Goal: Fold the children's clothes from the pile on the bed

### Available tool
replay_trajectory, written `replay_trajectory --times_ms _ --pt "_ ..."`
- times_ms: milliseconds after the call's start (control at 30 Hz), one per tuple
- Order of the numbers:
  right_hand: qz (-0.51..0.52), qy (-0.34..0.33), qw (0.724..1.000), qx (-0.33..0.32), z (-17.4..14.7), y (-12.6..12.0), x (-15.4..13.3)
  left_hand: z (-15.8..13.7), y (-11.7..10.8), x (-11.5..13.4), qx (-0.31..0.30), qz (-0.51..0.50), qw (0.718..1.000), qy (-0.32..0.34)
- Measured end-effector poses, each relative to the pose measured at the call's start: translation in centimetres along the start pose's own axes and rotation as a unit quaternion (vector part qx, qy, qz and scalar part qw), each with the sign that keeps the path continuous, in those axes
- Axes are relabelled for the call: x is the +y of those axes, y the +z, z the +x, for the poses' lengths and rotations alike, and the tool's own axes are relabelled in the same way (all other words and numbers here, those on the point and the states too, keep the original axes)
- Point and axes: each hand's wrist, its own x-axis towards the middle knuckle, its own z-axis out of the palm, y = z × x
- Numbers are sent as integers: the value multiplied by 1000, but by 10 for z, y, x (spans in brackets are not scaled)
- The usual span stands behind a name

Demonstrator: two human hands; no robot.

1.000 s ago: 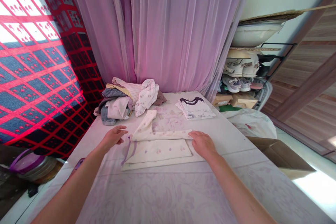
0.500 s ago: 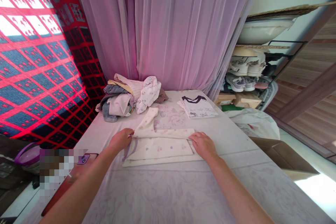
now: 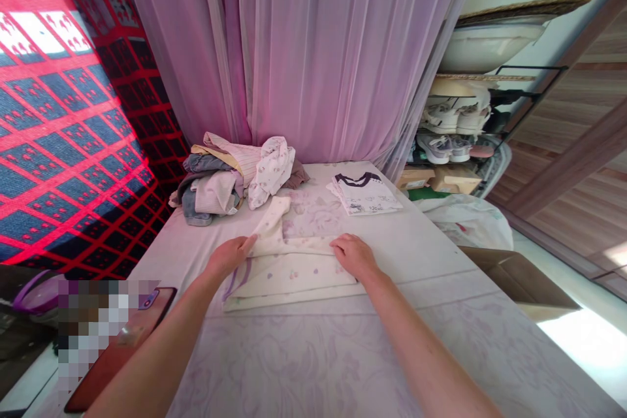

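Note:
A cream long-sleeved top (image 3: 294, 272) with small printed motifs and purple trim lies partly folded on the bed. One of its sleeves points away toward the curtain. My left hand (image 3: 229, 257) pinches the fabric at the left end of the upper fold, near the base of that sleeve. At the right end of the same fold, my right hand (image 3: 356, 256) has its fingers closed on the cloth. Beyond it lies a folded white T-shirt (image 3: 371, 197) with a dark neckband, touched by neither hand.
A heap of crumpled clothes (image 3: 223, 176) sits at the bed's far left, before a purple curtain (image 3: 298, 46). A red-cased device (image 3: 117, 353) lies beside my left forearm. To the right stand a shoe rack (image 3: 455, 121) and an open cardboard box (image 3: 519, 277).
My right hand has slid left along the fold, drawing that end inward. My left hand has shifted slightly onto the fabric. The whole view has turned a little.

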Motion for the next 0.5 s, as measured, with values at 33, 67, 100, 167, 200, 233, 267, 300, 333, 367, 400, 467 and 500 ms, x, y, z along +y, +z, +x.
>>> replay_trajectory --times_ms 33,67,100,167,200,233,267,300,333,367,400,467,500 --pt "5 9 1000 -5 1 3 0 -1 3 -2 -1 -14 1000 -3" --pt "9 19 1000 -9 2 5 -1 -1 5 -5 -1 -38 999 -6" --pt "11 27 1000 -12 3 5 -1 -2 8 -7 -1 -75 997 -6" --pt "16 32 999 -20 6 3 -4 -3 12 -10 -8 -191 981 3" --pt "20 34 999 -21 9 1 -7 -3 14 -10 -17 -260 965 11" --pt "28 36 999 -20 11 -1 -10 -3 14 -11 -29 -325 945 16" --pt "37 38 998 -19 13 -3 -14 -4 14 -10 -41 -379 925 14" --pt "45 37 998 -19 15 -5 -18 -4 14 -10 -45 -414 909 4" --pt "52 34 998 -20 15 -7 -23 -5 13 -9 -38 -426 904 -11" --pt "56 29 998 -22 15 -9 -28 -7 12 -9 -16 -413 910 -29" --pt "57 23 998 -24 14 -10 -33 -9 11 -8 19 -379 924 -45" --pt "58 10 998 -39 9 -13 -42 -16 12 -6 112 -272 954 -62" --pt "58 2 997 -54 6 -14 -46 -21 14 -4 149 -219 963 -54"
